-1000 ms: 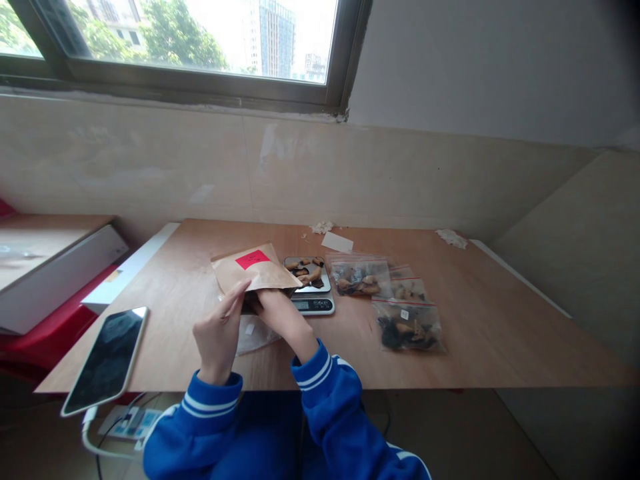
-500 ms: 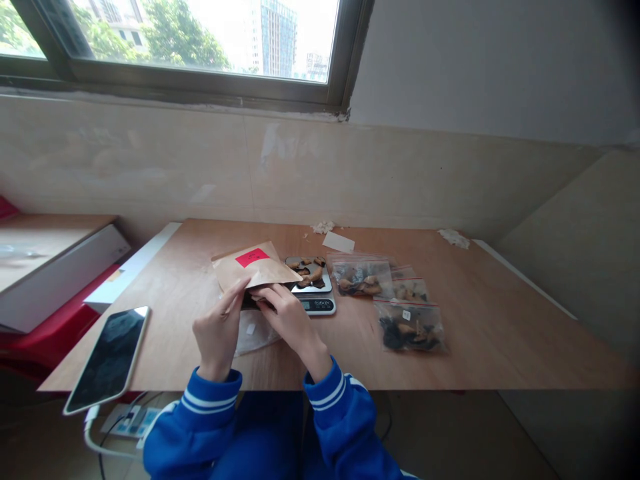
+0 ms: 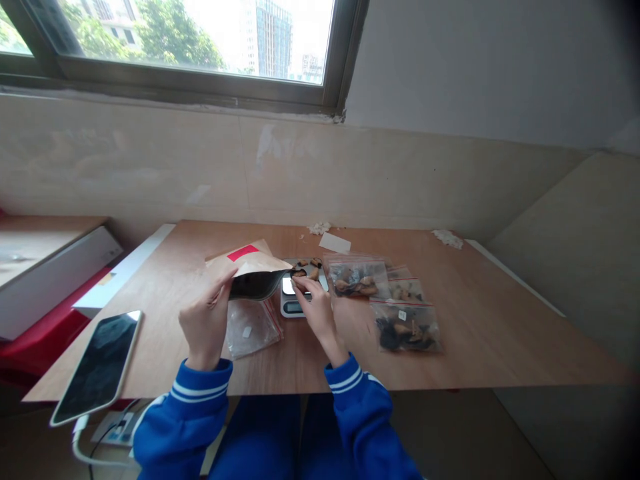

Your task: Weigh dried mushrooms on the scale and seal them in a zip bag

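Observation:
My left hand [image 3: 206,323] is closed on the near edge of a brown paper pouch [image 3: 270,261] with a red label. The pouch is tilted, with its dark mouth gaping toward me. Just right of that mouth, my right hand [image 3: 316,308] reaches over a small digital scale [image 3: 291,311], thumb and fingers pinched together. What lies in the pinch is too small to make out. Dried brown pieces [image 3: 314,273], like dried mushroom, rest on the scale's plate. Below the pouch lies a clear zip bag [image 3: 250,331] with a small white sticker.
Several clear zip bags of dark dried pieces [image 3: 406,328] lie right of the scale. Behind it are a white card [image 3: 335,243] and crumpled white tissue [image 3: 319,228]. A phone [image 3: 97,367] on a cable overhangs the table's front left edge.
My right hand has come out from under the pouch and moved right, over the scale. The pouch has tipped, so its dark mouth shows, and the zip bag below is more visible.

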`<control>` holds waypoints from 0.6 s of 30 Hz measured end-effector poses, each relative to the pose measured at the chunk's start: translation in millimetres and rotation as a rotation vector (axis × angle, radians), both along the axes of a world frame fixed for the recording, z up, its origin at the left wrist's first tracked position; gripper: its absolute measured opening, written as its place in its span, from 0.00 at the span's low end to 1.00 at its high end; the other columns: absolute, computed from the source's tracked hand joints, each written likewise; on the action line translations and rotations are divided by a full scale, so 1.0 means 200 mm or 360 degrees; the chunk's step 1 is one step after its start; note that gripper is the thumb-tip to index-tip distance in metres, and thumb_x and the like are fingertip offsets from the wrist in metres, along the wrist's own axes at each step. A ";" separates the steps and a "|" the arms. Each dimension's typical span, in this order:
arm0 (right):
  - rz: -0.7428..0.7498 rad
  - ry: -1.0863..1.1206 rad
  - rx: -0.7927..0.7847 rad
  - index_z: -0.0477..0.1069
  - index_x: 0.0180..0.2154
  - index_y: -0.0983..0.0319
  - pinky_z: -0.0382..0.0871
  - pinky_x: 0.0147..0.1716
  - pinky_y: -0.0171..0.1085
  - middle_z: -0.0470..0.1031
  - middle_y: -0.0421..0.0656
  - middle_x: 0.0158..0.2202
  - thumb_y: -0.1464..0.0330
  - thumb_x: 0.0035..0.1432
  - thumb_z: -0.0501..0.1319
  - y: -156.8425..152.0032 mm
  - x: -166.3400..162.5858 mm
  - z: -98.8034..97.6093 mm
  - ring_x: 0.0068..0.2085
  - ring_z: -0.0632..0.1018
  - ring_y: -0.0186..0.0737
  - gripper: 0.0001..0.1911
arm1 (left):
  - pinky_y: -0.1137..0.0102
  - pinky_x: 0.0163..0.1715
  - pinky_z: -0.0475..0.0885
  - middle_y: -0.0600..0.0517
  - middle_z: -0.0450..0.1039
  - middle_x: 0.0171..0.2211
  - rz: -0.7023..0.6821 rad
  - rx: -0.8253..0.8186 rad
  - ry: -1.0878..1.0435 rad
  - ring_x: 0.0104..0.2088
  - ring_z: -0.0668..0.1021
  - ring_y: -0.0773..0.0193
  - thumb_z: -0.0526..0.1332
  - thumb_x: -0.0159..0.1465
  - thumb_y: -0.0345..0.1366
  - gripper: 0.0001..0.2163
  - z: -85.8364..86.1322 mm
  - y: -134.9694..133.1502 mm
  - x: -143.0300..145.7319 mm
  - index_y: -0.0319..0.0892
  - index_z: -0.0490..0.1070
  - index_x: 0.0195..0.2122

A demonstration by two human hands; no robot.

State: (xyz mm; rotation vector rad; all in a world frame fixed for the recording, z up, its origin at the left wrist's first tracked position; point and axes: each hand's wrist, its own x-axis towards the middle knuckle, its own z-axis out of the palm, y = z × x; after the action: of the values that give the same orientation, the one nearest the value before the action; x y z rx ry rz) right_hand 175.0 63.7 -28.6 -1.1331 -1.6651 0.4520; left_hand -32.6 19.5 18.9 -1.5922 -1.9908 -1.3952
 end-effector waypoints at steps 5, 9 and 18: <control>0.0143 -0.0571 -0.0077 0.76 0.42 0.63 0.72 0.45 0.42 0.78 0.49 0.39 0.77 0.64 0.53 0.10 -0.06 -0.03 0.43 0.76 0.44 0.14 | 0.76 0.24 0.60 0.52 0.81 0.28 -0.0007 -0.0002 -0.0001 0.22 0.76 0.69 0.62 0.64 0.38 0.10 0.00 -0.01 0.00 0.53 0.79 0.45; 0.0170 -0.0626 -0.0049 0.76 0.43 0.63 0.72 0.44 0.40 0.76 0.49 0.41 0.78 0.65 0.50 0.11 -0.04 -0.05 0.44 0.75 0.42 0.16 | 0.75 0.24 0.61 0.52 0.82 0.30 -0.0017 0.0005 -0.0016 0.23 0.77 0.68 0.63 0.63 0.37 0.11 0.01 -0.01 -0.01 0.53 0.79 0.46; -0.0028 -0.0185 0.0489 0.75 0.51 0.53 0.72 0.47 0.41 0.75 0.45 0.41 0.73 0.66 0.55 -0.17 -0.10 0.12 0.45 0.74 0.41 0.17 | 0.76 0.23 0.59 0.53 0.81 0.28 -0.0011 -0.0019 0.0023 0.20 0.74 0.71 0.65 0.62 0.35 0.11 0.00 -0.01 0.02 0.54 0.79 0.46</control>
State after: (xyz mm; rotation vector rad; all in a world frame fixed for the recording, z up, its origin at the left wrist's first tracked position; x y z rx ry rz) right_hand 154.1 29.8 -4.3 -0.9589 -1.7528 0.1135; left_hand -29.2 18.3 18.0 -1.6114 -1.9913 -1.3731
